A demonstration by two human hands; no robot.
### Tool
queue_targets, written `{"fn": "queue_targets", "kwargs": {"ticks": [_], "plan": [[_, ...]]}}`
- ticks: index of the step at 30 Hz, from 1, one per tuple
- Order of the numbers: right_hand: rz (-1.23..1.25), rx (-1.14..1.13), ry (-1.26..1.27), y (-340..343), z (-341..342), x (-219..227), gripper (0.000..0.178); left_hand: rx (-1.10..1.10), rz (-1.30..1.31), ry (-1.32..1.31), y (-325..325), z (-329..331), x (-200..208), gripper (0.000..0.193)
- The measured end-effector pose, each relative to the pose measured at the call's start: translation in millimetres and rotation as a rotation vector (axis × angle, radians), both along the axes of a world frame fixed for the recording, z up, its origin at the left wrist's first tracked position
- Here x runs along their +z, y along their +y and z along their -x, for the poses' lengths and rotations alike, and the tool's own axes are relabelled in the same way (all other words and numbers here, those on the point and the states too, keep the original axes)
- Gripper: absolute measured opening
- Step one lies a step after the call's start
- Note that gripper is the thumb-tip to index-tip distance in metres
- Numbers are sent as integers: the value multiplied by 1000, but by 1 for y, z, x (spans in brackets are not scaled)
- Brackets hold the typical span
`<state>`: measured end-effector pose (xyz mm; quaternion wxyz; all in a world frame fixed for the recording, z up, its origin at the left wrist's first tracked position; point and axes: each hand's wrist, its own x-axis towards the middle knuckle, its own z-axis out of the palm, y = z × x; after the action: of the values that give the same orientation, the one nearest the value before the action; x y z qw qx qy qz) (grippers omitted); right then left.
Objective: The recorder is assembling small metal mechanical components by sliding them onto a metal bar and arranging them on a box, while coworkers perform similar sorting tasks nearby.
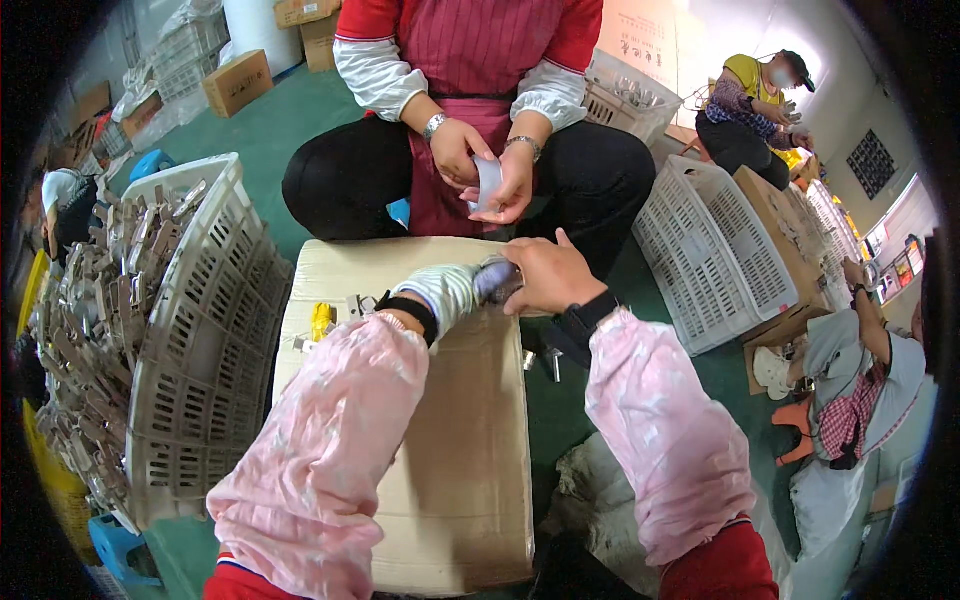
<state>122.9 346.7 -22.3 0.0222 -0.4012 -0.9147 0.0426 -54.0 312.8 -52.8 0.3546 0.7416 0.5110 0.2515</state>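
My left hand (470, 284), in a striped glove with greyish-purple fingertips, reaches over the far end of a cardboard-topped surface (465, 430). Against its fingertips is my bare right hand (552, 276), its fingers curled in and its thumb raised. Whatever lies between the two hands is hidden, and the left fingers are mostly covered. Beside my left wrist a small yellow object (322, 321) and some small metal pieces (360, 304) lie on the cardboard. Across from me, a co-worker's hands (510, 180) hold a translucent pale piece (487, 184).
To my left stands a white plastic crate (205, 370) heaped with metal parts (105, 310). Another white crate (700, 245) is at the right, by a cardboard box (775, 235). Short metal cylinders (556, 364) and a whitish sack (598, 490) lie on the green floor. Other people sit farther off.
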Motion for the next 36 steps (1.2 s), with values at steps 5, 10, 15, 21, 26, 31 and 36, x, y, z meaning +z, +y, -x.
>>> {"fn": "queue_targets", "kwargs": {"ticks": [5,10,15,21,26,31,36], "plan": [[222,-142,5,28,-4,-3,70,108,-210,552,-11,-15,8,46],[273,-6,-104,21,12,18,76,-10,-278,562,5,6,-19,44],[-91,118,-149,-16,13,15,90,88,-185,717,-22,7,7,48],[-210,108,-101,-78,-11,9,61,-97,-241,649,-72,-11,14,46],[-45,209,-19,-160,-29,14,59,-229,-5,400,-161,-17,20,61],[141,238,-164,-221,-42,30,64,-350,253,458,-223,-29,25,64],[48,139,-51,-219,-57,25,71,-348,224,377,-200,-41,-1,62]]}}
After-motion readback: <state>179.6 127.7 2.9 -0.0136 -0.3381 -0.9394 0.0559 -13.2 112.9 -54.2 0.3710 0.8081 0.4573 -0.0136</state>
